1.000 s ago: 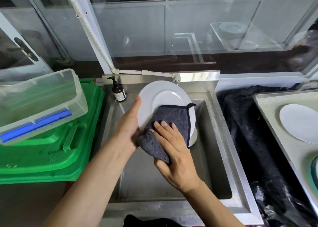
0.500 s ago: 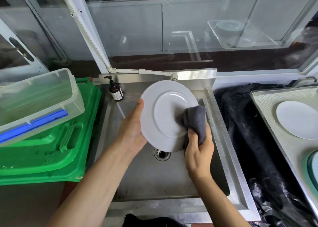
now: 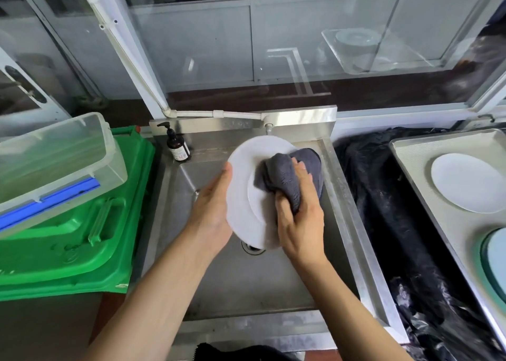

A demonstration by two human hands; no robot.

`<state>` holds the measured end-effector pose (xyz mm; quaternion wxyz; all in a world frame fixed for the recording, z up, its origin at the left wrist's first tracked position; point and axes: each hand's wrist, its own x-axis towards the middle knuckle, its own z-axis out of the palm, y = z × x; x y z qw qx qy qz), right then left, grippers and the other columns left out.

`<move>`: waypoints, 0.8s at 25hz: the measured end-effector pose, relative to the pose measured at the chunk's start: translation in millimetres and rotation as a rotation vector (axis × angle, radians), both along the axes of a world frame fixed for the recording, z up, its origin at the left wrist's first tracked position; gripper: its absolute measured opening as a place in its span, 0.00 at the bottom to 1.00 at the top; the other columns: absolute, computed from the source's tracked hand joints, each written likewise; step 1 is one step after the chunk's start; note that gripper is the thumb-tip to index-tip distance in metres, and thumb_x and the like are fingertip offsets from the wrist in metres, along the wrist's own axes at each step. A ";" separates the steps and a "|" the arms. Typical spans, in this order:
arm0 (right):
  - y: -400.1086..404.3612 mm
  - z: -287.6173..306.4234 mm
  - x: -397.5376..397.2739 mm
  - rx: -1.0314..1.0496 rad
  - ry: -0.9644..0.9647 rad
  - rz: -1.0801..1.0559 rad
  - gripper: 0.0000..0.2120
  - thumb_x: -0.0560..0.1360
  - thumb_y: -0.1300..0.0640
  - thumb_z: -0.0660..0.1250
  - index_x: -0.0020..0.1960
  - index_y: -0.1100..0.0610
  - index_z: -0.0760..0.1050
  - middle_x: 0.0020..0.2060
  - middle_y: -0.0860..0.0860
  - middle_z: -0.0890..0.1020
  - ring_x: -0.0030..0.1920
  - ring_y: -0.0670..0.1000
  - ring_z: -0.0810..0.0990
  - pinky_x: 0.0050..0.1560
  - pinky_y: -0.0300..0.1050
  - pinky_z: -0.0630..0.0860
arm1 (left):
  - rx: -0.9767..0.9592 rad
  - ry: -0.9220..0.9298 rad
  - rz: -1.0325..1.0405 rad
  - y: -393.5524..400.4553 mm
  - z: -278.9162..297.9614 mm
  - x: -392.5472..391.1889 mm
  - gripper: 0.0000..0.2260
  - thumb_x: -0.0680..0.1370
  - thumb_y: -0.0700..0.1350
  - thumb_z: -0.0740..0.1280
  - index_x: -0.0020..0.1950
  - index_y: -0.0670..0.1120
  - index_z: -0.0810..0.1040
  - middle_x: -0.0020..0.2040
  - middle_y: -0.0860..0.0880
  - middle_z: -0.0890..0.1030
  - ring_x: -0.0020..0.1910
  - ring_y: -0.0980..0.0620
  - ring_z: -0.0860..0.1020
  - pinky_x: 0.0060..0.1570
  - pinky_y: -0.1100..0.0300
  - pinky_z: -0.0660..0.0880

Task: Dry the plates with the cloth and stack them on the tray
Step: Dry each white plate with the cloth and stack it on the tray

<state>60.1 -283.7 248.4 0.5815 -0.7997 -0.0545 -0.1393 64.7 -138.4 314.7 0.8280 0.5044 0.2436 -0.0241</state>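
Plate held tilted over the sink, cloth applied.
Left hand grips the white plate by its rim; right hand clutches the grey cloth against its face. Tray lies right of both hands.

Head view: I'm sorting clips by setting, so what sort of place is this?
Probably a dishwashing station in a commercial or utility kitchen: a deep stainless steel sink, a metal tray holding a dried plate, and a pump bottle on the sink's corner.
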 end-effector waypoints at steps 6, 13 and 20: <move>-27.8 -25.7 4.0 0.096 0.264 -0.253 0.06 0.78 0.48 0.59 0.50 0.46 0.74 0.43 0.46 0.80 0.43 0.46 0.77 0.44 0.45 0.70 | 0.059 0.046 -0.006 -1.5 -11.5 -6.1 0.21 0.81 0.54 0.65 0.68 0.43 0.78 0.64 0.44 0.83 0.63 0.43 0.80 0.69 0.41 0.73; -95.2 -82.7 -7.6 -0.132 0.566 -0.542 0.09 0.82 0.58 0.63 0.52 0.65 0.74 0.53 0.64 0.78 0.55 0.66 0.75 0.56 0.59 0.72 | 0.078 0.104 -0.014 -16.7 -23.3 -9.9 0.16 0.82 0.55 0.64 0.66 0.49 0.79 0.59 0.49 0.85 0.60 0.47 0.83 0.62 0.47 0.77; -157.6 -155.5 -33.6 -0.798 0.822 -0.236 0.32 0.82 0.48 0.62 0.82 0.53 0.57 0.80 0.57 0.62 0.79 0.60 0.61 0.77 0.57 0.59 | 0.111 0.207 -0.010 -49.9 -40.9 -16.1 0.18 0.79 0.57 0.69 0.62 0.47 0.80 0.57 0.49 0.86 0.56 0.46 0.84 0.62 0.45 0.77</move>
